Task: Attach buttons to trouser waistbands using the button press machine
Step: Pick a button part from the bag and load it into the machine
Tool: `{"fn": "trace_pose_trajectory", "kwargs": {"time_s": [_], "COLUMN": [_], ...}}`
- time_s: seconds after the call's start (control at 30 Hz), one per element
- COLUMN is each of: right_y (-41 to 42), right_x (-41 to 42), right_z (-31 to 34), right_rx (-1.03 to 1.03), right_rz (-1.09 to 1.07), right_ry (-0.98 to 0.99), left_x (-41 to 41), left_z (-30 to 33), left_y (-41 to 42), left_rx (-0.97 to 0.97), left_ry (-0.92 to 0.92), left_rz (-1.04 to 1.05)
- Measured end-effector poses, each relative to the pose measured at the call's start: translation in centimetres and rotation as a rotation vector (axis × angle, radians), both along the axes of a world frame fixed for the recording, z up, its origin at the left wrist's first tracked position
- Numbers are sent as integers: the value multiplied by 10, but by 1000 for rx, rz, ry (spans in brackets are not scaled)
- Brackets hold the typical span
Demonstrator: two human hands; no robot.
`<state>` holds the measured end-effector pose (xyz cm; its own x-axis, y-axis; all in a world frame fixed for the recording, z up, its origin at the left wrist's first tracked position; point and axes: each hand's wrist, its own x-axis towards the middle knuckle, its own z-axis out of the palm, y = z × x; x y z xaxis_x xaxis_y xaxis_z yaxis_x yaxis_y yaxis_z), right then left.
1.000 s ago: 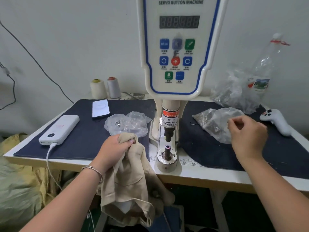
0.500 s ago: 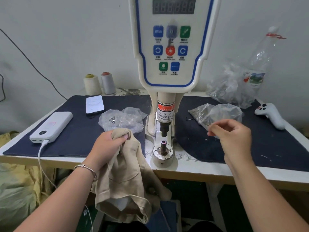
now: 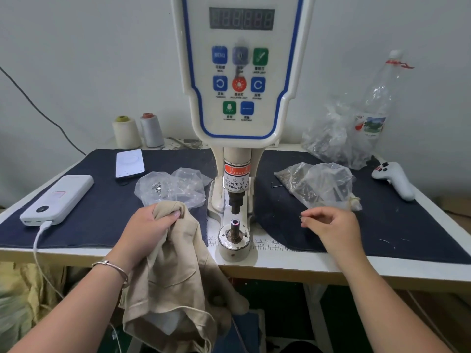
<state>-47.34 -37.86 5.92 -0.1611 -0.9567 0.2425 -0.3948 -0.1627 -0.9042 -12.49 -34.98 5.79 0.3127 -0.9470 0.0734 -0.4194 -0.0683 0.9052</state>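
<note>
The white button press machine (image 3: 242, 80) stands in the middle of the table, its lower die post (image 3: 235, 223) lit pink under the black punch. My left hand (image 3: 150, 226) grips the waistband of beige trousers (image 3: 175, 281) just left of the die; the rest of the cloth hangs over the table's front edge. My right hand (image 3: 331, 226) hovers right of the die and pinches a tiny dark button part (image 3: 301, 217) between thumb and fingertips. A clear bag of dark parts (image 3: 318, 184) lies behind that hand. Another clear bag with silver buttons (image 3: 170, 187) lies behind my left hand.
Dark blue cloth (image 3: 102, 200) covers the table on both sides of the machine. A white power bank (image 3: 58, 198) with its cable and a phone (image 3: 130, 163) lie at the left. Two thread cones (image 3: 139, 131) stand at the back. At the right lie a white controller (image 3: 393, 179), a crumpled bag and a plastic bottle (image 3: 377, 98).
My right hand has left the bag of dark parts and come left and nearer, toward the die, pinching a small part. My left hand has kept its hold on the trousers.
</note>
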Motion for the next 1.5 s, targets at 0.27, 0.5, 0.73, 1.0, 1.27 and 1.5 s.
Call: {"fn": "trace_pose_trajectory", "kwargs": {"time_s": [0.27, 0.5, 0.73, 1.0, 1.27, 1.5], "right_y": [-1, -2, 0, -1, 0, 4], "right_x": [-2, -4, -4, -5, -6, 10], "right_z": [-7, -9, -6, -4, -2, 14], "right_rx": [-38, -31, -6, 38, 65, 88], "right_rz": [2, 20, 24, 44, -4, 64], "right_ry": [-87, -98, -144, -162, -226, -351], "left_x": [-3, -2, -1, -3, -4, -3], "left_z": [1, 1, 2, 4, 6, 4], "left_y": [0, 0, 1, 3, 4, 4], "left_rx": [-6, 0, 5, 7, 14, 0], "left_ry": [-24, -31, -19, -20, -23, -2], "left_rz": [5, 7, 3, 3, 6, -16]}}
